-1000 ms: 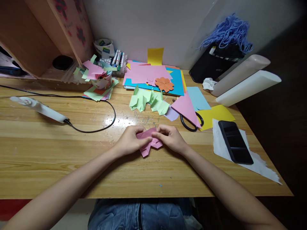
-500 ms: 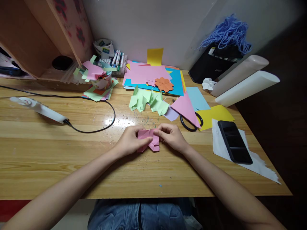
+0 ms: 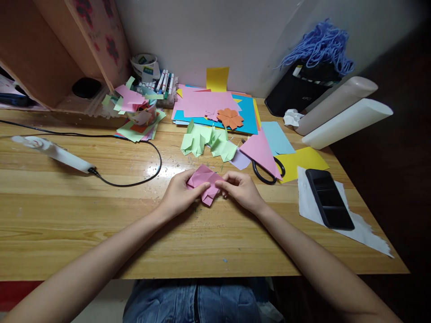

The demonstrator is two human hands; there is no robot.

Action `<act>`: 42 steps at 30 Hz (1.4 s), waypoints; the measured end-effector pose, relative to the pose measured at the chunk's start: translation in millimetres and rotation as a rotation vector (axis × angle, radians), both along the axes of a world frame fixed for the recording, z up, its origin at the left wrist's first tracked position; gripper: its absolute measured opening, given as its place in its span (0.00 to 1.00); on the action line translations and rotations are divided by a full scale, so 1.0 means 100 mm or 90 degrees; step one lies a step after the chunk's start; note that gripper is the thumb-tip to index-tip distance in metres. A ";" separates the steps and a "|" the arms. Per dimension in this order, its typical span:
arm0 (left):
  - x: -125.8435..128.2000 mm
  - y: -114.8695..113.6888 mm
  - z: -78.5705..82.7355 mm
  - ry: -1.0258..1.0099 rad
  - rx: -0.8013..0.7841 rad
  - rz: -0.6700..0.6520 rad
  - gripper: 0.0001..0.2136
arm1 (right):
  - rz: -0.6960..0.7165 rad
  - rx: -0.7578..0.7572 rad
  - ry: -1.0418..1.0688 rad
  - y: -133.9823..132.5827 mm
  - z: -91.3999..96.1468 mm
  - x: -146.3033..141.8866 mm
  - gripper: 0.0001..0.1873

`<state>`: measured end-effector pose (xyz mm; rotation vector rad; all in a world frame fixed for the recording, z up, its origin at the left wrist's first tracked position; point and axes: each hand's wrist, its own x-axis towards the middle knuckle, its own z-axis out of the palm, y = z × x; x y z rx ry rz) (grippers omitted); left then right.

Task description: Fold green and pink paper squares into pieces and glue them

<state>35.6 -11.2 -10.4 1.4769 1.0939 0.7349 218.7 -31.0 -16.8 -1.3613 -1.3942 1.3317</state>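
Note:
A creased piece of folded pink paper point(image 3: 206, 176) is held between my two hands above the table, turned so that one corner points away from me. My left hand point(image 3: 180, 190) pinches its left side, the thumb lying across the top. At its right edge my right hand point(image 3: 240, 188) grips it between thumb and fingers. Just beyond lie light green folded paper pieces point(image 3: 224, 146). Black-handled scissors point(image 3: 264, 177) are to the right, partly covered by a pink paper triangle point(image 3: 261, 150).
At the back, coloured sheets point(image 3: 202, 103) carry an orange paper flower point(image 3: 230, 119). A phone point(image 3: 330, 199) rests on white paper at right. On the left are a white device point(image 3: 63, 154) with a black cable and a cup of paper scraps point(image 3: 143, 114). Two pale tubes point(image 3: 346, 123) stand at right.
The pink paper has been turned between my hands, from lying squarely to sitting cornerwise, and raised slightly away from me. Both hands keep hold of it.

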 end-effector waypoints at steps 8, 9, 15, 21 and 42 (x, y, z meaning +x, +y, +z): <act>0.04 0.01 -0.01 -0.018 0.006 0.000 0.16 | -0.043 0.015 0.015 -0.01 0.01 -0.02 0.14; 0.03 0.01 -0.03 -0.021 0.002 0.002 0.16 | -0.032 0.010 0.021 -0.01 0.01 -0.02 0.13; 0.02 -0.01 -0.04 -0.018 0.006 0.013 0.13 | 0.089 -0.019 -0.009 -0.02 0.02 0.00 0.14; 0.04 -0.01 -0.03 -0.055 -0.010 -0.007 0.15 | 0.119 -0.030 -0.018 -0.01 0.02 0.04 0.12; 0.03 0.03 -0.04 0.018 0.057 -0.024 0.10 | 0.098 -0.004 0.062 0.02 -0.05 0.04 0.21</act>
